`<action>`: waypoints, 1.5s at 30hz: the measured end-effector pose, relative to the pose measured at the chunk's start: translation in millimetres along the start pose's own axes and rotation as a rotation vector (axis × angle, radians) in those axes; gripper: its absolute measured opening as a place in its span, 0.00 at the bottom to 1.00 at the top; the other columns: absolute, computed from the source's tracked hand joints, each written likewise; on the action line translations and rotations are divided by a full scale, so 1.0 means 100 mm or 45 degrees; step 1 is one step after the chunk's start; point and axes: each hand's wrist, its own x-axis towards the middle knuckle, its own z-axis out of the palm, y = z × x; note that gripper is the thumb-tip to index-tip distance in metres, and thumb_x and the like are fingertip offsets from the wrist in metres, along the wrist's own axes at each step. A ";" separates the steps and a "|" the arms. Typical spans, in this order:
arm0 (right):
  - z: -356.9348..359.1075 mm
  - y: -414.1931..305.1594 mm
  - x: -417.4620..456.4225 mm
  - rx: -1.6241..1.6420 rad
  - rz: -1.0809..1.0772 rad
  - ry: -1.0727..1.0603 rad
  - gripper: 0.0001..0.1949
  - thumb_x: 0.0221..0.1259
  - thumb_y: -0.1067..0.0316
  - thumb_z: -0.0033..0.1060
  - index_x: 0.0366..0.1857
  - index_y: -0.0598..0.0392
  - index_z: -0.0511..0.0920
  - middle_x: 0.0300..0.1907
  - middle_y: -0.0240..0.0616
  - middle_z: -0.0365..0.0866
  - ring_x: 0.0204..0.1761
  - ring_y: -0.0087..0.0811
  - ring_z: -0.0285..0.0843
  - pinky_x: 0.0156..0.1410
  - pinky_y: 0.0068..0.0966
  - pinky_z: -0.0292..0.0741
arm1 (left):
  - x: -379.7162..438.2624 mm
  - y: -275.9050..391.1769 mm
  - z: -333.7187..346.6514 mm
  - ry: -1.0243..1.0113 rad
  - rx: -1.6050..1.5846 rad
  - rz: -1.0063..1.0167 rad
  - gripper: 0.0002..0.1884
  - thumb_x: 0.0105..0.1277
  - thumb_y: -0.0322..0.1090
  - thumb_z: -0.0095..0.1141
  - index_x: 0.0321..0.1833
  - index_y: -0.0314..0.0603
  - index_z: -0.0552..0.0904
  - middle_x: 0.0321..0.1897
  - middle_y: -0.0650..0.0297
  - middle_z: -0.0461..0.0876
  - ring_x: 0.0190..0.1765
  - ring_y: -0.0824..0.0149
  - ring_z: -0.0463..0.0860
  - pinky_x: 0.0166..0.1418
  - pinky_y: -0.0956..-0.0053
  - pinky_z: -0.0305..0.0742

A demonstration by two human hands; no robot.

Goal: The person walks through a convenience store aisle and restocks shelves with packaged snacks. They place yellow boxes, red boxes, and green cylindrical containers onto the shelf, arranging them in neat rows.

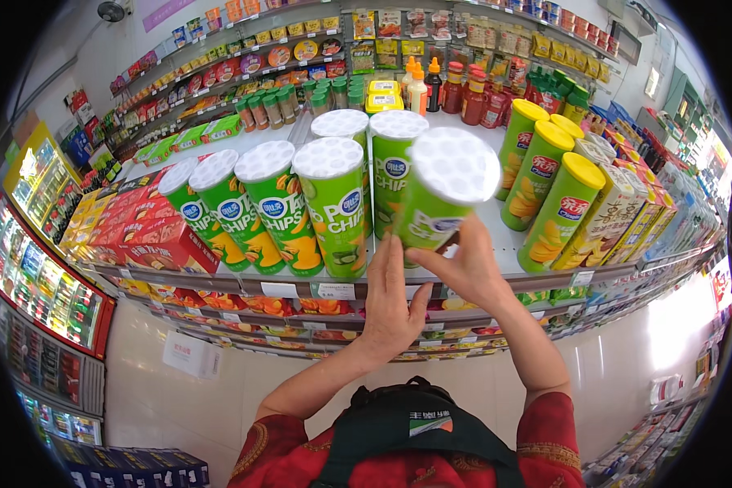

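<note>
My right hand (471, 263) grips a light green potato chip canister (434, 215) with a white dotted lid, near its lower end. The canister looks slightly blurred and leans above the top shelf's front edge. Beside it, my left hand (393, 300) is flat with the thumb apart, its fingertips close to the canister's lower left side. Whether they touch it, I cannot tell. Another light green canister (335, 213) stands left of my hands, and a matching canister (395, 160) stands behind the held one. Several darker green chip canisters (280, 213) continue the front row leftward.
Yellow-lidded chip canisters (562, 213) stand to the right, beside upright snack boxes (604, 213). Red boxes (165, 229) fill the left end. Behind are spice jars (271, 108) and sauce bottles (433, 85). Price tags line the shelf edge (396, 289). A white carton (189, 355) lies on the floor.
</note>
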 end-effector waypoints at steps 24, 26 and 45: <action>-1.05 0.65 -0.95 -0.684 -0.228 0.927 0.26 0.64 0.76 0.60 0.66 0.69 0.68 0.57 0.54 0.76 0.55 0.44 0.75 0.53 0.33 0.74 | 0.64 0.53 1.21 -0.514 -0.686 -0.266 0.44 0.63 0.28 0.64 0.79 0.30 0.54 0.72 0.41 0.65 0.72 0.46 0.68 0.73 0.56 0.67; -1.08 0.72 -0.95 -0.654 -0.212 0.872 0.25 0.64 0.76 0.60 0.66 0.70 0.68 0.56 0.54 0.77 0.54 0.43 0.74 0.53 0.33 0.74 | 0.65 0.46 1.61 -0.417 -0.605 -0.189 0.45 0.62 0.30 0.66 0.80 0.35 0.54 0.70 0.43 0.69 0.70 0.48 0.72 0.71 0.57 0.70; -1.17 0.67 -0.81 -0.689 -0.070 0.645 0.31 0.65 0.73 0.61 0.71 0.72 0.62 0.59 0.62 0.72 0.54 0.51 0.77 0.51 0.37 0.79 | 0.86 0.65 1.89 -0.445 -0.836 -0.607 0.41 0.60 0.33 0.70 0.73 0.36 0.60 0.60 0.48 0.79 0.61 0.53 0.82 0.66 0.57 0.76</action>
